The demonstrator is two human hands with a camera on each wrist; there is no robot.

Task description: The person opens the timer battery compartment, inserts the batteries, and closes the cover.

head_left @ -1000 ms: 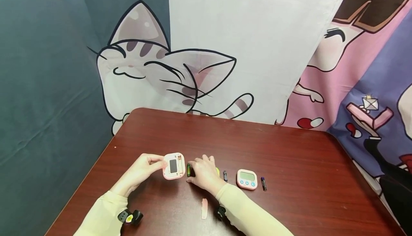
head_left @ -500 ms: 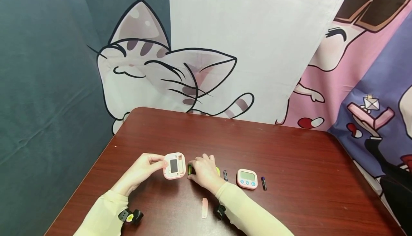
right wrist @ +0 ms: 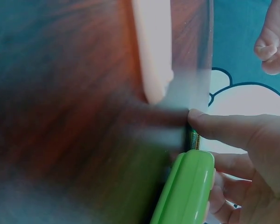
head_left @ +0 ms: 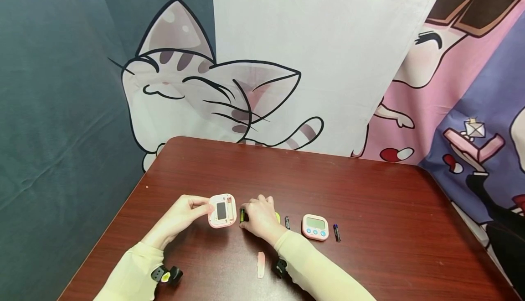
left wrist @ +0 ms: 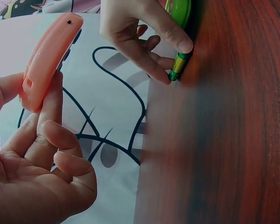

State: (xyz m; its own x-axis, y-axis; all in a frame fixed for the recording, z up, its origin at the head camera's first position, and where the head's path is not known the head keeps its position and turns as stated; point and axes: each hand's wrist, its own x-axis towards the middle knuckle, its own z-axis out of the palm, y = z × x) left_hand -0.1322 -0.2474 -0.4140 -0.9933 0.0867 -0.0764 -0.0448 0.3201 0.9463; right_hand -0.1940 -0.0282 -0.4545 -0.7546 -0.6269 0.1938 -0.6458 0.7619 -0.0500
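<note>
My left hand (head_left: 184,212) pinches a pink-and-white digital timer (head_left: 222,210) by its left edge, raised over the table, its back and uncovered battery slot facing me. In the left wrist view the timer's pink rim (left wrist: 51,60) sits between thumb and fingers. Just right of it, my right hand (head_left: 262,216) pinches a small green battery (left wrist: 179,66) at its ends, thumb and finger down at the tabletop. Beneath that palm lies a bright green rounded casing (right wrist: 189,186), mostly hidden in the head view.
A pink battery cover (head_left: 260,265) lies nearer me on the brown table (head_left: 369,191). To the right are a dark battery (head_left: 287,222), a second pink timer (head_left: 315,227) with its screen up, and another dark battery (head_left: 337,232). A printed curtain (head_left: 262,64) hangs behind.
The right thumb and finger have drawn in on the green battery, which has shifted slightly to the right. The left hand and its timer have stayed almost still.
</note>
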